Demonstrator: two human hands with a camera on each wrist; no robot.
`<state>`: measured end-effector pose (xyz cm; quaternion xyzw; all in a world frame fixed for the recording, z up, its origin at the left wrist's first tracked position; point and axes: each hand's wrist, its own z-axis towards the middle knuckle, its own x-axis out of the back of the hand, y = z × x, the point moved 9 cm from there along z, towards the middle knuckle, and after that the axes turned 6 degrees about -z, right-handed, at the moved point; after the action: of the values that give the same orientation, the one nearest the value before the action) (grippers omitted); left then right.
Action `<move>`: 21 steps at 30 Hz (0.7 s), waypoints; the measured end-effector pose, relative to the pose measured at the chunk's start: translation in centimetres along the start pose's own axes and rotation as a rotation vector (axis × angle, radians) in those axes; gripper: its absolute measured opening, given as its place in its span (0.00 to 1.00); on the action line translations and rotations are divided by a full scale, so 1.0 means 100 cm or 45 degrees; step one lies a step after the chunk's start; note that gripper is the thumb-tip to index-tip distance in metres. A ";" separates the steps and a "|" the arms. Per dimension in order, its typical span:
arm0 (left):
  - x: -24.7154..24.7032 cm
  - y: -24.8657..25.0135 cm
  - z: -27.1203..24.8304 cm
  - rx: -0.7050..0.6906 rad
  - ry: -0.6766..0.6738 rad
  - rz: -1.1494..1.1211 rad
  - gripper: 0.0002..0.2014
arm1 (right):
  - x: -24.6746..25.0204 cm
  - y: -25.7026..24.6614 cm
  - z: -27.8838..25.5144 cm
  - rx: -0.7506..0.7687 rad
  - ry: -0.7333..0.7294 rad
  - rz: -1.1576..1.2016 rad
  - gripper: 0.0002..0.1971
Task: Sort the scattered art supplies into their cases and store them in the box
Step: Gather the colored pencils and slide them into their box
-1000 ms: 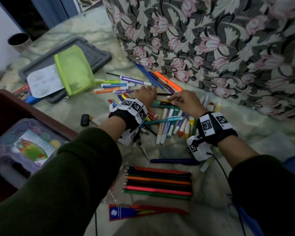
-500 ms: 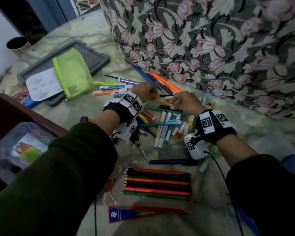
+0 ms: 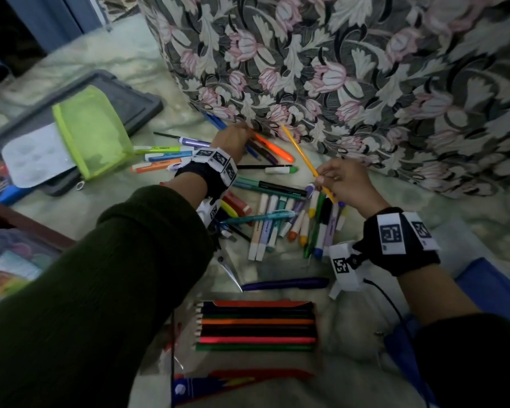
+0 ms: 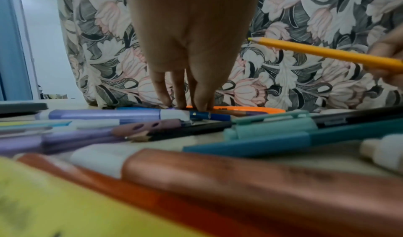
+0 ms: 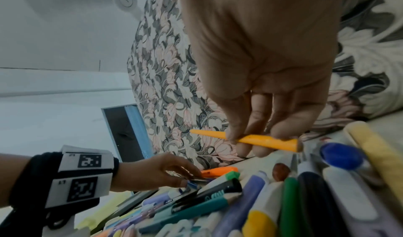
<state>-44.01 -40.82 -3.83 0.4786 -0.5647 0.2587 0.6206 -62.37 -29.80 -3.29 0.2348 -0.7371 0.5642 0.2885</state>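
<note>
The right hand [image 3: 346, 184] pinches a yellow pencil [image 3: 299, 151] near its lower end, lifted over the marker pile [image 3: 292, 222]. Light, stiff and slim, it should hold best mid-shaft. The left hand [image 3: 230, 139] reaches far, fingertips [image 4: 201, 103] on a blue pen [image 4: 209, 115]; whether it grips, I cannot tell.

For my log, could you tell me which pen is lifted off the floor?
The yellow pen, pinched in the right hand; the others lie flat.

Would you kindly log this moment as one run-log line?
right hand: pinches yellow pen, lifted | left hand: fingertips on pens by orange marker | pouch: on tray, unfilled
</note>
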 end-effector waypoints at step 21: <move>-0.014 0.038 -0.033 -0.198 -0.189 0.141 0.13 | -0.028 -0.012 -0.044 -0.004 -0.177 0.224 0.10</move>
<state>-46.17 -36.06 -3.72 0.4149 -0.6531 0.2119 0.5970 -58.84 -25.85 -3.46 0.2075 -0.7739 0.5685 0.1864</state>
